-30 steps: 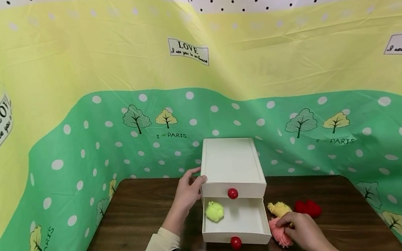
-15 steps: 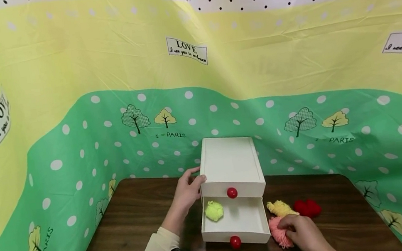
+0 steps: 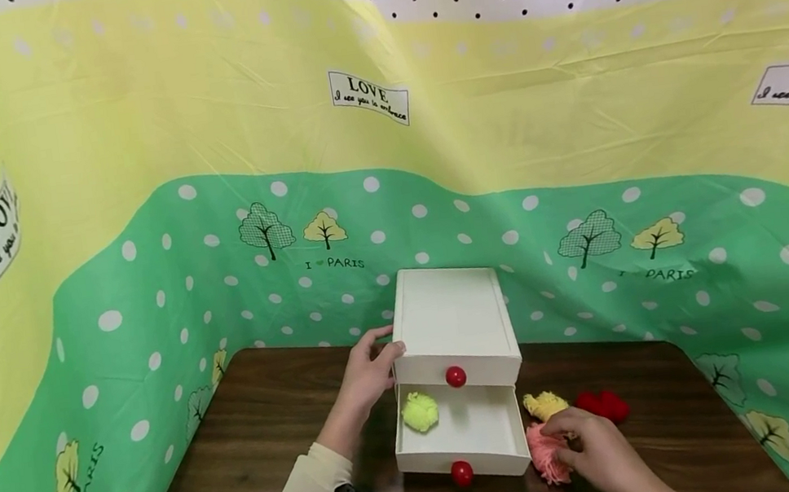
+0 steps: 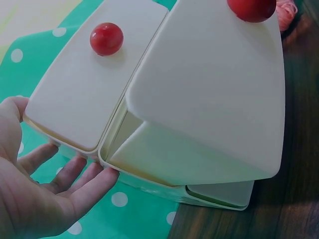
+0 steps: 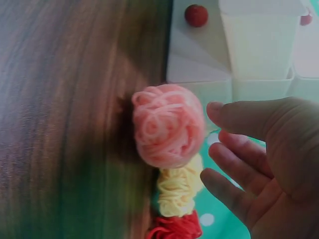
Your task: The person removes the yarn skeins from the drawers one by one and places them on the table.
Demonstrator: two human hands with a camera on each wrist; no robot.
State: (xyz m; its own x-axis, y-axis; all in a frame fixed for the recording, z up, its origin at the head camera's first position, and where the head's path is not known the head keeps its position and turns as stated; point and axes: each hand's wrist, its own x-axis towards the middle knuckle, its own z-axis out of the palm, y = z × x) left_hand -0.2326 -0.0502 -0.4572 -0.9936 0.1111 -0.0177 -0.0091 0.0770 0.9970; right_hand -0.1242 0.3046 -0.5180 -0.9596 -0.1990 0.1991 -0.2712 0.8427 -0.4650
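Note:
My left hand (image 3: 369, 370) rests against the left side of a small white two-drawer cabinet (image 3: 451, 310), thumb at the upper front corner. In the left wrist view its fingers (image 4: 94, 189) lie loosely extended along that side. The lower drawer (image 3: 491, 464) is pulled out and has a lime-green yarn ball (image 3: 421, 413) at its back left. My right hand (image 3: 597, 447) is over a pink yarn bundle (image 3: 547, 454), right of the drawer. In the right wrist view, thumb and fingers are spread beside the pink yarn (image 5: 169, 125), not curled round it.
A yellow yarn bundle (image 3: 545, 405) lies behind the pink one, and a red yarn bundle (image 3: 604, 406) farther right. The cabinet's upper drawer, with a red knob (image 3: 456, 376), is closed. Patterned green and yellow cloth (image 3: 328, 303) hangs behind the dark wooden table (image 3: 263, 442).
The fingers of my right hand have shifted slightly up and left over the pink yarn, spreading a little. My left hand and the cabinet stay in place.

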